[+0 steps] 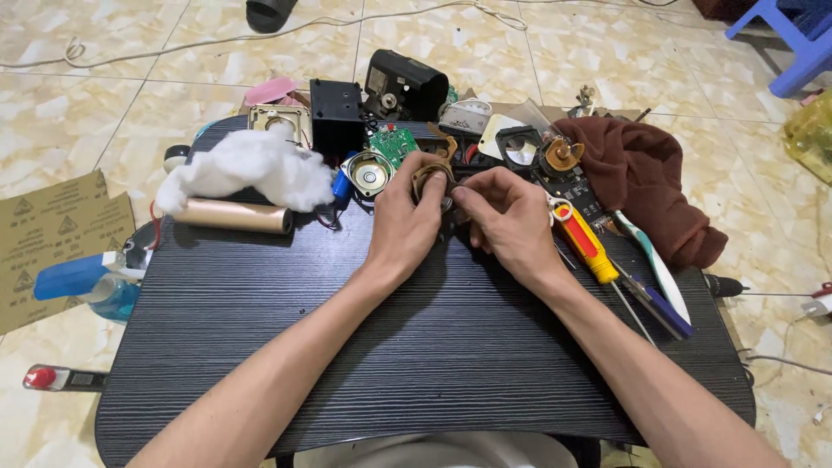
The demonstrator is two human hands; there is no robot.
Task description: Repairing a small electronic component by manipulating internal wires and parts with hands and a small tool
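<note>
Head view, looking down on a low black wood-grain table (416,347) set on a tiled floor (87,104); both forearms reach in from the bottom edge. Left hand (407,217) closed in a grip around a small round brown metal part (431,178), held just above the far-middle of the table; right hand (507,217) meets it from the other side, its fingertips (459,195) pinched on the same part, so that both hands touch. Just left of the left hand: a small round speaker (368,176) and a green circuit board (392,143); farther left, a wad of white stuffing (247,169) lying against a tan cardboard tube (234,215). Behind the hands: black boxy housings (403,82) and loose parts. Right of the right hand: a screwdriver with a yellow-and-red handle (585,243), a toothbrush (659,269), and a dark brown cloth (646,182) bunched at the table's far right corner. On the floor at left: sheets of sandpaper (52,234) and a blue-capped bottle (82,282); a blue plastic stool (793,39) at upper right.
</note>
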